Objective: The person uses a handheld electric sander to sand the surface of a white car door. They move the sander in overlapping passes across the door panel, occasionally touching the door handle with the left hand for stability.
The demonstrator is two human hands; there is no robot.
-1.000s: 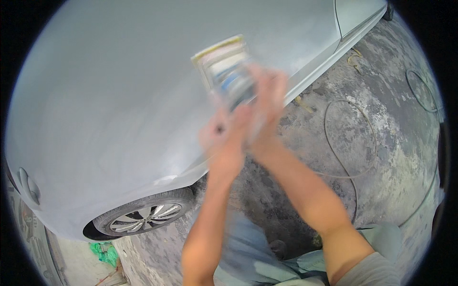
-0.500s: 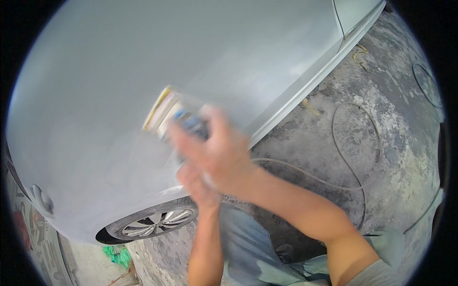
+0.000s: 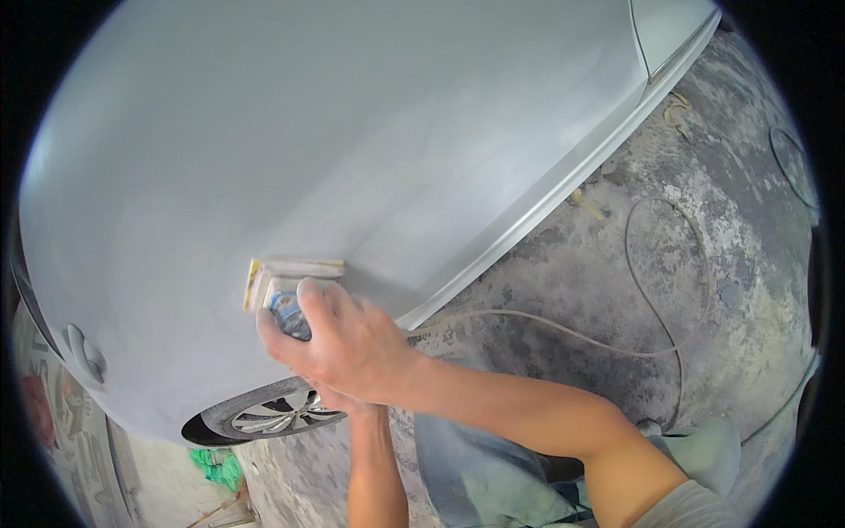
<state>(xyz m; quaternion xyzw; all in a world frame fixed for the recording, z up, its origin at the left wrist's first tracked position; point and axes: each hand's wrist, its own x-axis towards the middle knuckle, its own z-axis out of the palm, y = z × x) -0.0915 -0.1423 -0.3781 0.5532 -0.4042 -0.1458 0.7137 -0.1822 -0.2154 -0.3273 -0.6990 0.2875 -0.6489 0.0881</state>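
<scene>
A power sander (image 3: 288, 315) with a blue-marked top and a pale, yellow-edged rectangular pad (image 3: 304, 269) rests against the grey side panel of a car (image 3: 264, 150). My right hand (image 3: 352, 345) is wrapped over its body, thumb and fingers bent around the top. Beneath and behind it, my left hand (image 3: 341, 401) is closed at the sander's rear end. The right hand covers most of the left hand's fingers. Pale, dusty-looking patches show on the panel above the pad.
Just below my hands sits the car's wheel (image 3: 277, 415). A door handle (image 3: 86, 355) sticks out at the left. The sill (image 3: 528, 231) slants up to the right. A thin hose (image 3: 607, 349) loops over the stained floor (image 3: 572, 282). Green crumpled material (image 3: 216, 469) lies low on the left.
Both hands and the sander have moved down and slightly left across the panel, nearer the wheel. The pad has turned, its long edge now nearly level.
</scene>
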